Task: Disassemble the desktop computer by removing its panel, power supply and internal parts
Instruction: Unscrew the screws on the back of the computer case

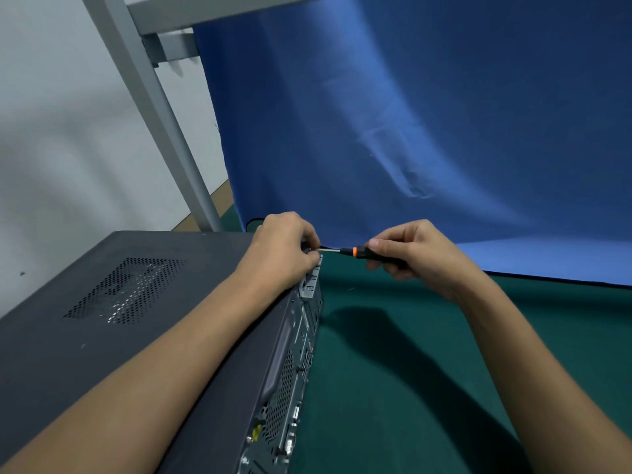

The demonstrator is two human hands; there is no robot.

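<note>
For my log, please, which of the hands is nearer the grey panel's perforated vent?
Left hand, gripping the panel's edge past the vent; right hand farther off, holding the black-and-orange screwdriver.

The computer case [136, 336] lies on the worktop [410, 371] beneath the left grip [285, 249], which holds its far corner. The screwdriver [355, 251] runs sideways from the right grip [410, 251] to that corner, its tip seemingly at the left grip's fingers. A cloth [410, 114] hangs behind both grips, and a frame post [154, 97] stands behind and left of the left grip.
</note>
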